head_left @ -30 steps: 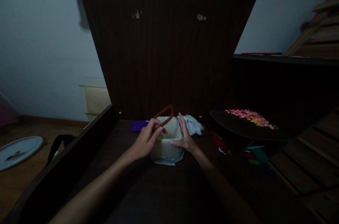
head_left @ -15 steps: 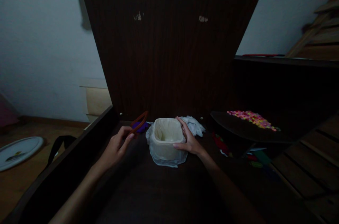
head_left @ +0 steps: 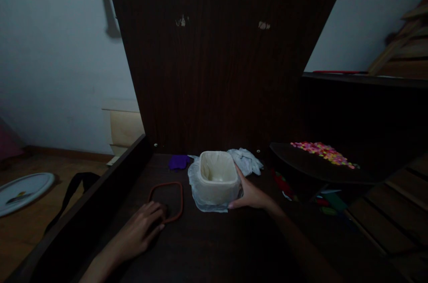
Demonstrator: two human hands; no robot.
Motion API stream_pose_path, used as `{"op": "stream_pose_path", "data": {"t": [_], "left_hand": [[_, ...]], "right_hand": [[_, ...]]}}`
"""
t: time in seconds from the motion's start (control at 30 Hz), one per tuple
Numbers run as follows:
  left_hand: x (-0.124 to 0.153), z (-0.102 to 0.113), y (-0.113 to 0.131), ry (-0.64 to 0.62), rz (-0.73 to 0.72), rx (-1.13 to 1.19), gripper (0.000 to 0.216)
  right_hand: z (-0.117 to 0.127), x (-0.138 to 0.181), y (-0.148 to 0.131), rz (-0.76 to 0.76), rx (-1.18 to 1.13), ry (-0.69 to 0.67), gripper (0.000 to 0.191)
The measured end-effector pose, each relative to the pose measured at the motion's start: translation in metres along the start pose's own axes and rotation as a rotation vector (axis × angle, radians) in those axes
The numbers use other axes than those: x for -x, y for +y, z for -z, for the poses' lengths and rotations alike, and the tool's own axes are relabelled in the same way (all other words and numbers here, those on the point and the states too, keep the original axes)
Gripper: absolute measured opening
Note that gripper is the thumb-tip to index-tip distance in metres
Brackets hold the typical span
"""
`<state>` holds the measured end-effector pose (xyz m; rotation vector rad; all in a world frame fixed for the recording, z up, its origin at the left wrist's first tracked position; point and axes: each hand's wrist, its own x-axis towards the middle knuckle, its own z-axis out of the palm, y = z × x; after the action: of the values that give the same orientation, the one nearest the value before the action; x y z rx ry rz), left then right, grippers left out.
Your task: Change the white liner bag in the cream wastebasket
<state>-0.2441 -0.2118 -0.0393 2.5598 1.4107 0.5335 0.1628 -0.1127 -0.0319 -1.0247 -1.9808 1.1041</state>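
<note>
A small cream bin [head_left: 219, 191], lined with a thin clear plastic bag that hangs over its outside, stands upright on the dark wooden surface [head_left: 200, 252]. My right hand [head_left: 249, 194] is wrapped against its right side, thumb toward the front. Left of the bin, a brown rounded-square ring [head_left: 181, 198] lies roughly flat on the wood. Over its near left corner is my left hand [head_left: 145, 227], fingers and thumb around the rim. A purple piece [head_left: 179, 162] and a crumpled whitish plastic bag [head_left: 245, 161] lie behind the bin, to either side.
A tall dark panel [head_left: 214, 60] rises behind. A raised edge board [head_left: 100, 176] runs along the left. To the right, a curved shelf [head_left: 290, 158] carries many small colourful pieces [head_left: 323, 151], with red and green items [head_left: 334, 200] below. A white lid-like disc [head_left: 26, 189] lies on the floor.
My left hand has lowered the brown ring from a tilted position in the air to the wood, moving toward me. My right hand has slid lower on the bin's side.
</note>
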Motion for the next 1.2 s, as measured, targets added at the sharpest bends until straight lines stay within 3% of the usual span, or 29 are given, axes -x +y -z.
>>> {"op": "stream_pose_path", "data": {"t": [0.2,0.4,0.5,0.67,0.83,0.97,1.1,1.2], "left_hand": [[-0.008,0.015,0.013,-0.042,-0.019,0.028,0.011],[-0.05,0.018,0.02,0.072,0.097,0.176,0.027],[-0.075,0.011,0.027,0.024,0.141,0.255,0.038],[-0.106,-0.011,0.031,-0.083,0.153,0.345,0.08],[-0.12,-0.03,0.025,-0.105,0.159,0.386,0.113],[-0.124,-0.036,0.023,-0.064,0.102,0.446,0.124],[-0.125,-0.035,0.025,-0.005,0.057,0.448,0.127],[-0.126,-0.033,0.027,0.016,0.032,0.456,0.126]], "right_hand": [[-0.008,0.001,0.023,0.002,0.12,0.056,0.085],[-0.01,-0.007,0.026,-0.012,0.052,0.203,0.056],[-0.01,-0.009,0.027,-0.044,0.017,0.275,0.046],[-0.012,-0.007,0.031,-0.046,-0.072,0.328,0.055],[-0.008,-0.005,0.027,-0.018,-0.199,0.334,0.066],[-0.002,-0.002,0.014,0.01,-0.193,0.318,0.079],[-0.006,0.001,0.002,0.039,-0.305,0.227,0.11],[-0.009,0.002,-0.005,0.062,-0.369,0.237,0.132]]}}
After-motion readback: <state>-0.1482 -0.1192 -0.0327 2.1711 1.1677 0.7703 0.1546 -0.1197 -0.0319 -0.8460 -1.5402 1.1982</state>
